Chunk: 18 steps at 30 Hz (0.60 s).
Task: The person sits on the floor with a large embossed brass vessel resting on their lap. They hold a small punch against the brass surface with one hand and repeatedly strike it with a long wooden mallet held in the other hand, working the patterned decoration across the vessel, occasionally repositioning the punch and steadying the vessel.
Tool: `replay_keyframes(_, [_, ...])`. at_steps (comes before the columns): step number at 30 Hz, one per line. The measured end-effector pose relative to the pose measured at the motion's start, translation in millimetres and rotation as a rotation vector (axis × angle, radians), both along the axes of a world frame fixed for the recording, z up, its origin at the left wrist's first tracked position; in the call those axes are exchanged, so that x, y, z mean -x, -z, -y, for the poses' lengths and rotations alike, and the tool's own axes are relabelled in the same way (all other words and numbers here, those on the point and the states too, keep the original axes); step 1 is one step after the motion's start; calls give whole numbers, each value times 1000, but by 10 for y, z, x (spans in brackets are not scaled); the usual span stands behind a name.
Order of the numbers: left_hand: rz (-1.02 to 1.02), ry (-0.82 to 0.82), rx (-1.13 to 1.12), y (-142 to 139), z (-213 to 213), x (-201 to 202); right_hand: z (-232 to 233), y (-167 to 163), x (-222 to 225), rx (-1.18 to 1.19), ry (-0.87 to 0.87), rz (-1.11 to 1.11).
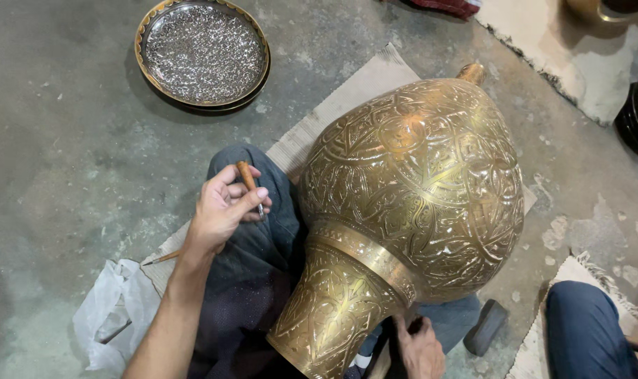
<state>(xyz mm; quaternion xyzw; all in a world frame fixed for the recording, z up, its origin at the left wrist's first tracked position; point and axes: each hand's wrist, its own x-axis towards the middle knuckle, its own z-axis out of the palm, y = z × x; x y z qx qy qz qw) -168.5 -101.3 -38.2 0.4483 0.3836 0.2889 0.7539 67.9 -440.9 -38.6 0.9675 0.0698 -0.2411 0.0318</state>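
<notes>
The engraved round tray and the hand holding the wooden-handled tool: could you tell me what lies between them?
In the head view, only bare concrete floor separates the tray from the left hand holding the tool; nothing else sits there.

The brass vase (403, 210) hides most of the right hand (421, 351); its fingers unseen.

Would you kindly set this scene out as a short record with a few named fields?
Setting: grey concrete floor, worker seated on a woven mat
Main piece: large engraved brass vase lying tilted across the lap
Left hand: holds a wooden-handled engraving tool, apart from the vase
Right hand: beneath the vase near its flared mouth
Nearby: round engraved metal tray, white plastic bag, another person's blue-clad knee
</notes>
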Motion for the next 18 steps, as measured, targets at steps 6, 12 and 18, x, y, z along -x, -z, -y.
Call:
replay_keyframes(6, [67, 147, -125, -436, -53, -258, 25, -34, 43, -51, 21, -40])
replay_keyframes(12, [145, 84, -249, -667, -165, -506, 125, 70, -28, -326, 107, -15])
replay_keyframes(18, [215, 27, -139, -376, -143, -552, 66, 16, 3, -397, 184, -39])
